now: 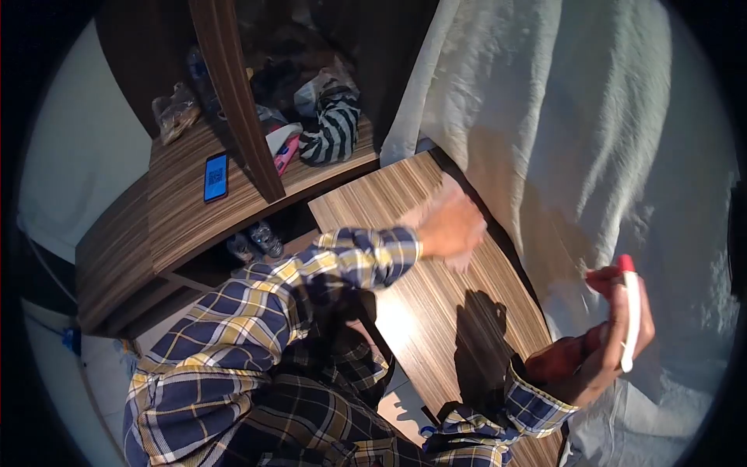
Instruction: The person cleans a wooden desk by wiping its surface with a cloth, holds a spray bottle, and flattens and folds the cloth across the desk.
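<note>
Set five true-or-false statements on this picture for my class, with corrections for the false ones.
1. The left hand is on a pale cloth over the wooden surface. True.
2. The right hand is empty. False: it holds a white object with a red end.
3. A phone with a lit screen lies on the ledge. True.
4. Both sleeves are plain. False: they are plaid.
5. A striped item lies beyond the upright panel. True.
</note>
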`<state>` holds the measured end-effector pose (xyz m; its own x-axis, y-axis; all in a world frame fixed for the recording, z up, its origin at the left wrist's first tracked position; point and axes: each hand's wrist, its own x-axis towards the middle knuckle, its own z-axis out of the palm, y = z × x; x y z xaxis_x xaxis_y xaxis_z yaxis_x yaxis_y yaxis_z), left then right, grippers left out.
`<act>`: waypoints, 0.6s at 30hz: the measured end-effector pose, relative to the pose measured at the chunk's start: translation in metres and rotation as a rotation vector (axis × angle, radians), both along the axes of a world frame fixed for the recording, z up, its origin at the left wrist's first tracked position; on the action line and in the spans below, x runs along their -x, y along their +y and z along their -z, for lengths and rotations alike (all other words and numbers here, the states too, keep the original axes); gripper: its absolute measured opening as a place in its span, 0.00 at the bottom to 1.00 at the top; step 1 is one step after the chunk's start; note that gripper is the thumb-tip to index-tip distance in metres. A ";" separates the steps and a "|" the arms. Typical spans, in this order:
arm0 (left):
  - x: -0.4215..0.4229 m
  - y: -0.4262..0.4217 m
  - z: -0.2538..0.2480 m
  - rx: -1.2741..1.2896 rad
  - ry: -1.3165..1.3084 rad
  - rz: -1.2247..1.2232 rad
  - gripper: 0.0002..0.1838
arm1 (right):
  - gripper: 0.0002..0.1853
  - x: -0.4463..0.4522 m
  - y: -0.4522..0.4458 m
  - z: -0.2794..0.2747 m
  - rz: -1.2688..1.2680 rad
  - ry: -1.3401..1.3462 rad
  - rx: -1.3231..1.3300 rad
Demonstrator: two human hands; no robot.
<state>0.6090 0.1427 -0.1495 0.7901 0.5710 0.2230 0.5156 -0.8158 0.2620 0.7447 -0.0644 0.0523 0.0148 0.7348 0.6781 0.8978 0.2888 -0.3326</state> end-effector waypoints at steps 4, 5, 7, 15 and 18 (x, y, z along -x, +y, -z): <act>0.037 -0.081 0.036 0.057 -0.303 0.289 0.39 | 0.10 0.041 0.038 -0.003 0.028 0.315 0.217; 0.053 -0.099 0.028 -0.012 -0.235 0.284 0.37 | 0.08 0.043 0.046 0.003 0.039 0.294 0.237; 0.088 -0.105 0.026 0.114 -0.077 0.290 0.34 | 0.10 0.046 0.056 0.006 -0.011 0.152 0.323; 0.128 0.047 0.032 -0.048 -0.006 -0.326 0.38 | 0.10 0.035 0.059 0.013 0.053 0.157 0.004; 0.077 0.086 0.037 0.040 -0.049 -0.346 0.38 | 0.13 0.041 0.045 -0.007 0.073 0.332 -0.071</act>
